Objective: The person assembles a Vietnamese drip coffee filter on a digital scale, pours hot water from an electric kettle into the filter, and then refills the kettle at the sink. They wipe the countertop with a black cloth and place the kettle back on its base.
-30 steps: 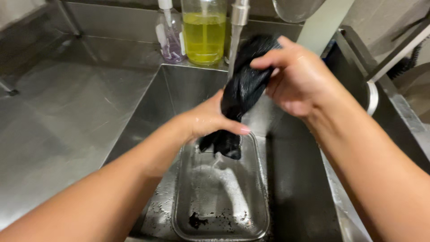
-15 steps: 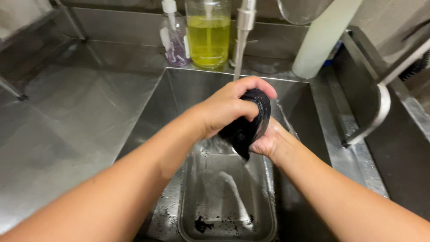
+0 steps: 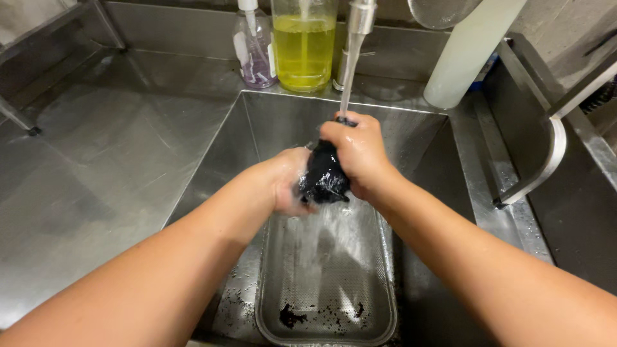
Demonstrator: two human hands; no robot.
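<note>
Both hands have dropped lower, the right hand (image 3: 360, 154) now clenched atop the black cloth (image 3: 323, 177) under the tap stream (image 3: 346, 96), the left hand (image 3: 286, 183) gripping its lower left end.

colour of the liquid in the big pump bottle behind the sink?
Yellow-green, in the clear pump bottle; head view shows it.

both forearms are bare and sleeveless, the left hand (image 3: 286, 183) and right hand (image 3: 360, 151) wet, ungloved.
</note>
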